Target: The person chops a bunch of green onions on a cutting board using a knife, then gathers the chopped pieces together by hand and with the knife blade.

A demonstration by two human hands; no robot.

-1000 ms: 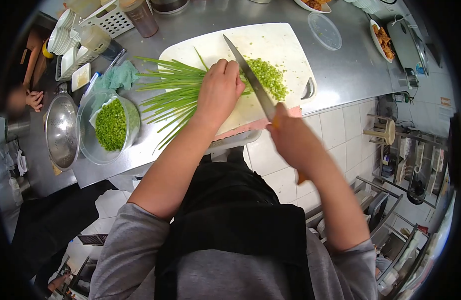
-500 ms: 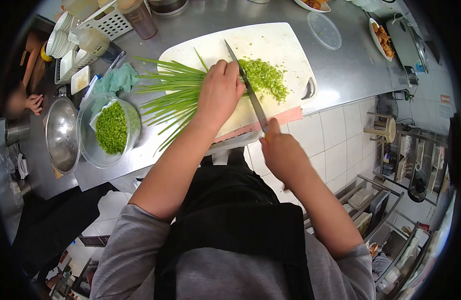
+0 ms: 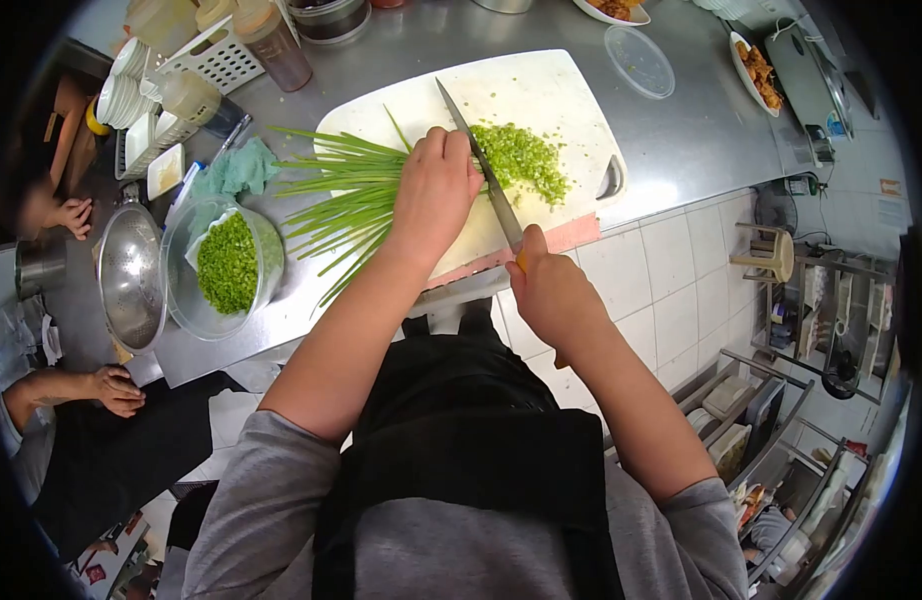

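Note:
My left hand (image 3: 438, 190) is closed over a bunch of long green scallions (image 3: 351, 190), pressing them on the white cutting board (image 3: 381, 112). Wrapped round the handle of a long knife (image 3: 496, 190), my right hand (image 3: 553, 298) is at the board's near edge. The blade lies beside my left fingertips, its tip pointing to the far side. Chopped scallions (image 3: 529, 165) are piled right of the blade. A pink cloth (image 3: 571, 233) shows under the board's near edge. At the left, a clear round tub (image 3: 271, 265) holds more chopped scallions.
A metal colander (image 3: 131, 285) and a green cloth (image 3: 239, 168) are near the tub. Sauce bottles (image 3: 271, 50) and a white basket (image 3: 216, 62) stand at the back left. A clear lid (image 3: 641, 62) lies at the right. Another person's hand (image 3: 118, 390) is at the left.
The knife and my right hand have shifted slightly left, toward my left hand. Another person's forearm and hand have come into view at the lower left.

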